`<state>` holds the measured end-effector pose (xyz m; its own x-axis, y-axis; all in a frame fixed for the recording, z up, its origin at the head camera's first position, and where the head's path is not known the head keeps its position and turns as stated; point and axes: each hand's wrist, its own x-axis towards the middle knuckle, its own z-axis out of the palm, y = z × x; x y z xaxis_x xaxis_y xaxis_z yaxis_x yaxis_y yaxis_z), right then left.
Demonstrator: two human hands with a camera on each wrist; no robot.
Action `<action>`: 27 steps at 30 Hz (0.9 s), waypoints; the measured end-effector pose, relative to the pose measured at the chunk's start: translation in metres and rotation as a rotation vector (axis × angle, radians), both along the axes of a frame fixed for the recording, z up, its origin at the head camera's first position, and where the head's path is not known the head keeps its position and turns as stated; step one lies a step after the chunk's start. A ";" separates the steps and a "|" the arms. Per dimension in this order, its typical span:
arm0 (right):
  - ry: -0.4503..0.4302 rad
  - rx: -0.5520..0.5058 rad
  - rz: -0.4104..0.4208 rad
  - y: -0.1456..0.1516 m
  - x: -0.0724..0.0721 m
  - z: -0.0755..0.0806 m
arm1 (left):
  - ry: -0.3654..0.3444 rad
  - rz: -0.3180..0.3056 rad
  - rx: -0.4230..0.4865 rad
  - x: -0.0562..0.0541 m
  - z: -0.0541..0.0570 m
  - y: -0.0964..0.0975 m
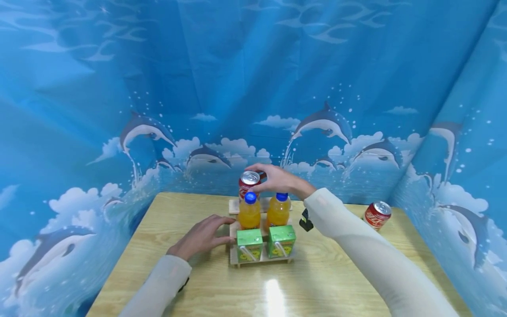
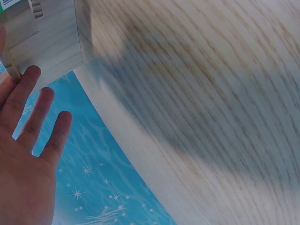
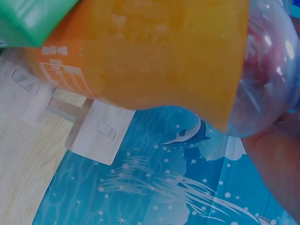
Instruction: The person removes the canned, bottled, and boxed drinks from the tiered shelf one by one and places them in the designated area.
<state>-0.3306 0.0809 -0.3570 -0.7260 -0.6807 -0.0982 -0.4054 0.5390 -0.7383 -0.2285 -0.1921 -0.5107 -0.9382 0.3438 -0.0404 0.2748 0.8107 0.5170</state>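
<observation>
My right hand (image 1: 279,180) reaches over the orange drink bottles and grips a red soda can (image 1: 244,188) near its top. That can stands upright at the back left of a stepped wooden rack (image 1: 234,206). Two blue-capped bottles of orange drink (image 1: 249,219) (image 1: 278,215) occupy the middle step, with two green juice boxes (image 1: 249,245) (image 1: 281,241) in front. Fingers extended, my left hand (image 1: 203,235) touches the rack's left side; in the left wrist view a fingertip meets the rack's (image 2: 51,42) corner. An orange bottle (image 3: 164,56) mostly hides the can in the right wrist view.
Another red can (image 1: 377,216) stands at the table's right, just beyond my right forearm. A small black object (image 1: 306,221) shows beside the right sleeve. Blue dolphin-printed curtains (image 1: 237,88) enclose the wooden table (image 1: 222,288) at the back and sides.
</observation>
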 end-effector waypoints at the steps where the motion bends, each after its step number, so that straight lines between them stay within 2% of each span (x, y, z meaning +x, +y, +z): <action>1: -0.010 0.002 0.000 0.000 0.000 0.000 | 0.001 -0.002 0.002 0.000 0.000 0.000; 11: -0.033 0.031 0.000 -0.003 -0.002 0.001 | 0.008 -0.004 0.005 0.000 0.001 0.000; 19: 0.012 0.057 0.017 -0.006 -0.002 0.005 | 0.001 -0.003 0.009 0.000 0.002 0.000; 27: 0.075 0.054 -0.001 -0.003 -0.003 0.007 | -0.004 -0.001 0.006 0.000 0.001 0.001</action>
<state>-0.3336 0.0776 -0.3504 -0.7331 -0.6753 -0.0802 -0.4579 0.5773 -0.6760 -0.2289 -0.1909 -0.5096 -0.9378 0.3446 -0.0423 0.2732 0.8076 0.5227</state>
